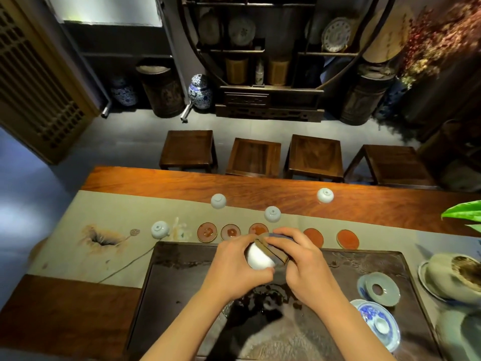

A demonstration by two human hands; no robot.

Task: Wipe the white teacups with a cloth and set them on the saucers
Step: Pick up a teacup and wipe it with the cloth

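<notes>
My left hand (pixel 235 267) grips a white teacup (pixel 259 257) over the dark tea tray (pixel 182 277). My right hand (pixel 302 259) presses a folded brown cloth (pixel 276 252) against the cup's rim. Several round red-brown saucers lie in a row beyond the tray, from one at the left (pixel 207 232) to one at the right (pixel 348 238); none carries a cup. Several other white teacups stand upside down on the table: one at the left (pixel 160 229), one further back (pixel 218 200), one in the middle (pixel 272 214) and one at the far right (pixel 325 195).
A beige table runner (pixel 104 230) covers the wooden table (pixel 156 181). Blue-and-white dishes (pixel 377 321), a celadon lid (pixel 382 289) and a large bowl (pixel 453 277) crowd the right. Several wooden stools (pixel 253 157) stand behind the table. A green leaf (pixel 466 212) juts in at right.
</notes>
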